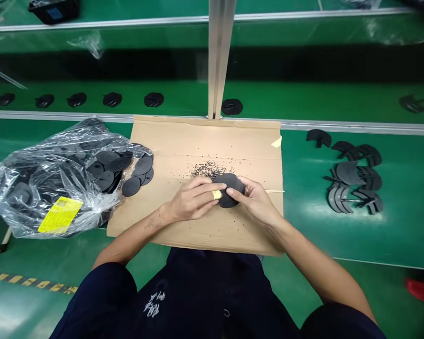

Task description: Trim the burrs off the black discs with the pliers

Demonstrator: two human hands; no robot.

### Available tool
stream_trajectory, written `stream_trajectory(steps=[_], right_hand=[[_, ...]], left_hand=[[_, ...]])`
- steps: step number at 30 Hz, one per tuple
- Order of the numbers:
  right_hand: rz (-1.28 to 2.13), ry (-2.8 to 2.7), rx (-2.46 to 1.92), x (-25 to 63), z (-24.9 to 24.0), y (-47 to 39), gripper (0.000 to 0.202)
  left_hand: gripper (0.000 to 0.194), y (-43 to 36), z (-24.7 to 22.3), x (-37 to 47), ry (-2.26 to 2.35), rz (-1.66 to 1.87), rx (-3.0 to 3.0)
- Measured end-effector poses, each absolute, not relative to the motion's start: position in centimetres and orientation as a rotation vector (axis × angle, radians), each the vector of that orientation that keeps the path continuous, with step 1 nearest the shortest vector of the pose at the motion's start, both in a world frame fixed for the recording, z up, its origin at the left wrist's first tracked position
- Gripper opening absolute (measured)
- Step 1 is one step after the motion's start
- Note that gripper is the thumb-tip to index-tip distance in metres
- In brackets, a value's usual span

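Over the cardboard sheet [169, 136], both my hands meet at a round black disc [229, 180]. My right hand [257, 197] grips the disc at its right edge, thumb on top. The curled fingers of my left hand [194, 200] close on its left side, and a yellow wrap [216, 194] shows on one finger. A second round edge shows just below the disc, partly covered by my fingers. Small black bits [207, 168] lie scattered on the cardboard just beyond my hands.
At left, a clear plastic bag [60, 165] with a yellow label spills black discs [143, 165]. Curved black pieces [351, 174] lie in a group at right. More black parts [153, 99] line the green strip behind a metal rail. An upright metal post [219, 56] stands ahead.
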State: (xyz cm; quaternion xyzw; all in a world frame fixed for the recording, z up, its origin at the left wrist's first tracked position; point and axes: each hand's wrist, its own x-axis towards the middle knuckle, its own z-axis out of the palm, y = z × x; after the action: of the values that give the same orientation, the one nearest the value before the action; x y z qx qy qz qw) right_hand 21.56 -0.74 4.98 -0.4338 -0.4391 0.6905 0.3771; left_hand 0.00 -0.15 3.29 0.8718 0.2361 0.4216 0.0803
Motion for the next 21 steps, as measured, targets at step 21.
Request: stream_trajectory(steps=[21], right_hand=[[0.826, -1.685, -0.845, 21.9, 5.2, -3.9, 0.020]], left_hand=[[0.039, -1.4, 6.5, 2.4, 0.704, 1.348, 2.196]])
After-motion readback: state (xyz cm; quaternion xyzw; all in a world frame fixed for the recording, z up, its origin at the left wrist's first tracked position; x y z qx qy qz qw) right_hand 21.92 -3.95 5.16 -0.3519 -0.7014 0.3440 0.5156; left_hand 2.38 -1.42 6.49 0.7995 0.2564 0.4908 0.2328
